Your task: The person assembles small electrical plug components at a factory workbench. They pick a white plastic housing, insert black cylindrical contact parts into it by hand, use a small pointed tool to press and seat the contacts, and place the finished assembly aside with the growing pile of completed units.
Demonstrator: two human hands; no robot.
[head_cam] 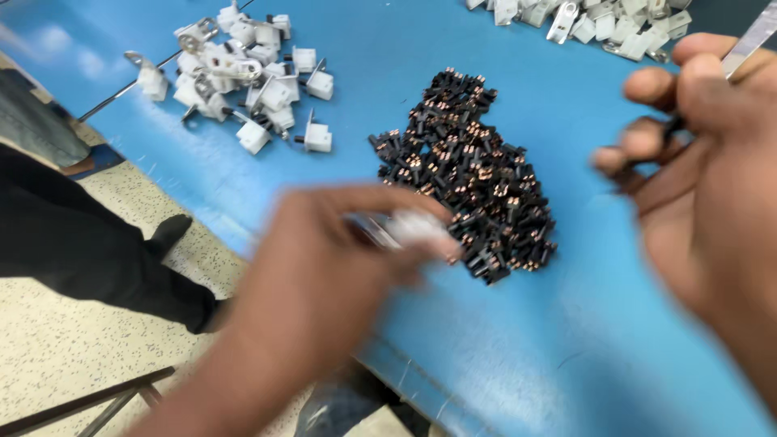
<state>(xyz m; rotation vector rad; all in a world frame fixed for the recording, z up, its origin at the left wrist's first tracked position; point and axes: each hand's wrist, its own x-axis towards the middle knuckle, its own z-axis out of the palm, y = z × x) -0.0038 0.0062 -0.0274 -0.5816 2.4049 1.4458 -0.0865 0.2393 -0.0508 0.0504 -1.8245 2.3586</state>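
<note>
White, blurred plastic part [417,228] pinched in left hand [324,275] fingers; right hand [704,186] fingers grip a metal strip [753,39].

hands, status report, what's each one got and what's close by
Left hand shut on white part. Right hand shut on metal tool. Black parts pile between them.
</note>
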